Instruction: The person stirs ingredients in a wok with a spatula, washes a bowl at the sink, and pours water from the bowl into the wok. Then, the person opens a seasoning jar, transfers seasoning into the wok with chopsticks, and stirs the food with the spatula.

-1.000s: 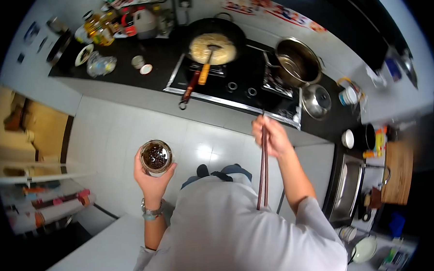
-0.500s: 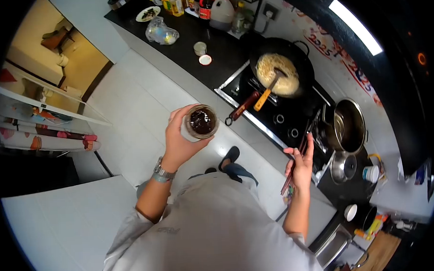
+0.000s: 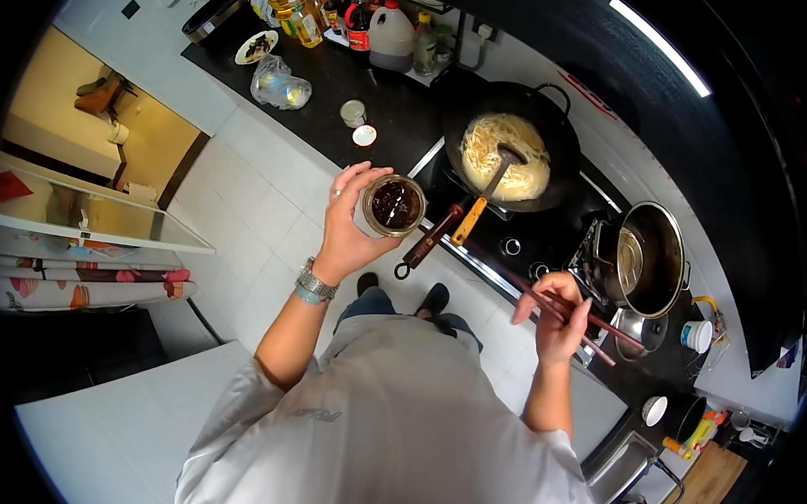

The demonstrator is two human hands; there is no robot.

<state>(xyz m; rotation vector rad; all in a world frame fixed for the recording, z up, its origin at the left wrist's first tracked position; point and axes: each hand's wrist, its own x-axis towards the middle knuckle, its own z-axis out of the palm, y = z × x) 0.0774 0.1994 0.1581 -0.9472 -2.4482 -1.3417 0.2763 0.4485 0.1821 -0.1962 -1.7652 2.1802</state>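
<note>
My left hand (image 3: 348,226) is wrapped round an open glass jar (image 3: 393,206) of dark sauce, held just left of the wok's handle. In my right hand (image 3: 558,320) is a pair of dark reddish chopsticks (image 3: 605,322), pinched between the fingers and pointing across the stove front. Noodles (image 3: 505,153) in pale liquid fill the bottom of the black wok (image 3: 558,184) on the hob. A spatula (image 3: 480,205) with a yellow handle rests in the wok, its head in the noodles.
A steel pot (image 3: 651,259) stands on the right burner, with a steel lid (image 3: 641,333) beside it. On the counter are a small tin (image 3: 353,114), a white lid (image 3: 364,135) and a plastic bag (image 3: 281,84). Several bottles (image 3: 392,38) line the back. A sink (image 3: 622,469) lies at lower right.
My left hand and the jar have shifted right, closer to the wok handle. My right hand has turned, and the chopsticks now lie across it. The head view has shifted slightly.
</note>
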